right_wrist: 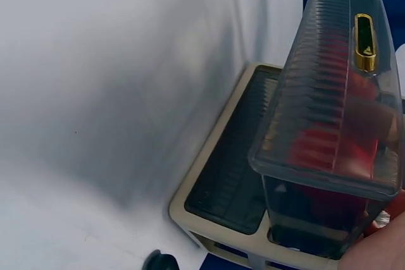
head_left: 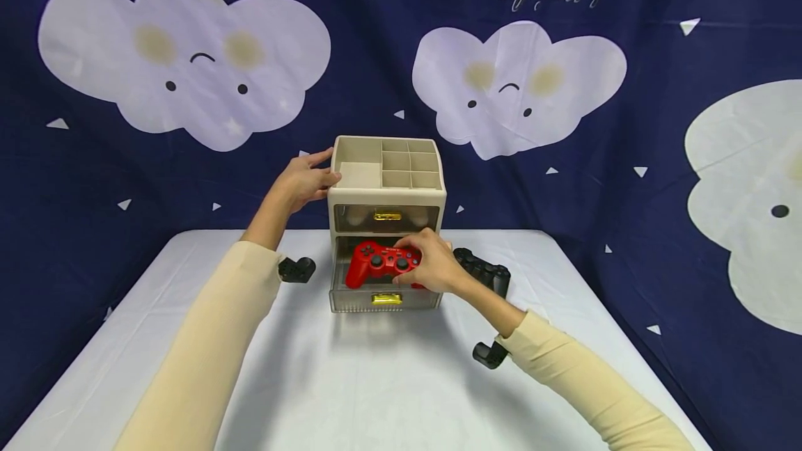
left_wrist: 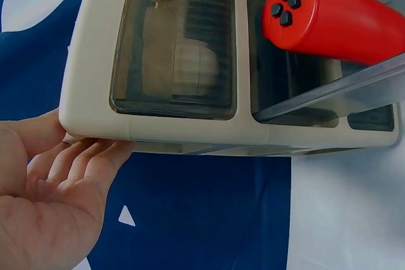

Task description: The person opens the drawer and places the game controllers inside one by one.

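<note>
A cream desktop organizer with smoky clear drawers stands at the back of the table. Its middle drawer is pulled out toward me. A red game controller is at that drawer, buttons facing up, and my right hand grips its right end. Through the clear drawer wall the controller's red shows in the right wrist view. My left hand holds the organizer's upper left edge, thumb at the top rim, fingers against the side.
A black game controller lies on the white table right of the organizer, partly behind my right hand. Open compartments top the organizer, above a shut upper drawer. A dark blue cloud-print cloth hangs behind.
</note>
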Available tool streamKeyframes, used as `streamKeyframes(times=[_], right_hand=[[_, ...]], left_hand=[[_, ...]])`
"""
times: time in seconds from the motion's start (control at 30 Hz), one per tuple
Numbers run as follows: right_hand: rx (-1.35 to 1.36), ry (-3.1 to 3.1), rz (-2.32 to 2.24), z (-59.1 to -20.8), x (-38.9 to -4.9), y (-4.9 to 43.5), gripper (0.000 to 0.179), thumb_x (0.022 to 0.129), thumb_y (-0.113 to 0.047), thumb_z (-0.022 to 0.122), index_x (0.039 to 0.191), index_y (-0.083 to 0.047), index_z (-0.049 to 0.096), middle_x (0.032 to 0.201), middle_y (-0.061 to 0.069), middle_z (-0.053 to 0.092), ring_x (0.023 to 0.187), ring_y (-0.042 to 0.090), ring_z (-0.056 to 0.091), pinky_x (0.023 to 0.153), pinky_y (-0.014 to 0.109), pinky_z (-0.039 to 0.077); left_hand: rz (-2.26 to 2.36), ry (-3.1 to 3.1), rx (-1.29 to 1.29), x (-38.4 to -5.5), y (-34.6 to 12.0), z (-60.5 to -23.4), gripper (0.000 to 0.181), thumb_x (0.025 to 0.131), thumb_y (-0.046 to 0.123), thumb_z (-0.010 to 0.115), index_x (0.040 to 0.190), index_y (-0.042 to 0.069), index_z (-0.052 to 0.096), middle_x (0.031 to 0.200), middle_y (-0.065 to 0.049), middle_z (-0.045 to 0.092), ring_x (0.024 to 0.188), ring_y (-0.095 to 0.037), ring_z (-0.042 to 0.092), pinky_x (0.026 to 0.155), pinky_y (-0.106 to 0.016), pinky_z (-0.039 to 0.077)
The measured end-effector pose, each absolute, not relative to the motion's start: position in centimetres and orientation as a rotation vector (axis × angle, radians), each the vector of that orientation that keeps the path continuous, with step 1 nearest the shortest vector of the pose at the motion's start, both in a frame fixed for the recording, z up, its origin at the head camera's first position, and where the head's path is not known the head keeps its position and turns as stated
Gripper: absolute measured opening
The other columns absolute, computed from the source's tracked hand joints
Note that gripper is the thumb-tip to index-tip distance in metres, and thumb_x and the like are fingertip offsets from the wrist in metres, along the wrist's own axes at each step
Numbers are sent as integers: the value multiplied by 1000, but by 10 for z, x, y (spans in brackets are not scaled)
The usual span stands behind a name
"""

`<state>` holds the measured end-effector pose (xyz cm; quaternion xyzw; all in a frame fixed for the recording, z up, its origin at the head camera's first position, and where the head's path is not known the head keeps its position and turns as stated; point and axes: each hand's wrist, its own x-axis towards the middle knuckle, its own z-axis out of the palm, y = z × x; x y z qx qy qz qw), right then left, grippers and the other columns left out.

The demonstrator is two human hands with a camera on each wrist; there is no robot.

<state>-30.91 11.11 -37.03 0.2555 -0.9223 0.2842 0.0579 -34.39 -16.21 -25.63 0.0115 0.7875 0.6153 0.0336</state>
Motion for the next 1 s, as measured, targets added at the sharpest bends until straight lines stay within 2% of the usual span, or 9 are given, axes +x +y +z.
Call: streamKeyframes(times=[0.37,0.7,1.0], right_hand=[[774,-2802,790,-373,-304,112,57,68,-35,93,120,-19,75,122,6,65,125,25,47,93,45,34],[768,-2879,740,-368,-300,110,55,70,-36,91,121,-22,74,126,7,63,117,25,44,86,42,29],[782,-2886,708,-369,-301,108,55,71,-35,90,123,-24,73,134,6,63,120,26,43,84,42,29]], left_hand=[[1893,2418,34,-343,-161,-255,72,103,9,59,163,26,22,164,-13,33,143,-28,47,114,-42,45],[1894,2418,36,-341,-161,-255,72,104,10,59,163,27,22,165,-12,31,144,-28,46,114,-42,45],[1880,2442,18,-341,-161,-255,71,104,10,58,163,28,23,165,-12,33,143,-28,47,113,-42,46]])
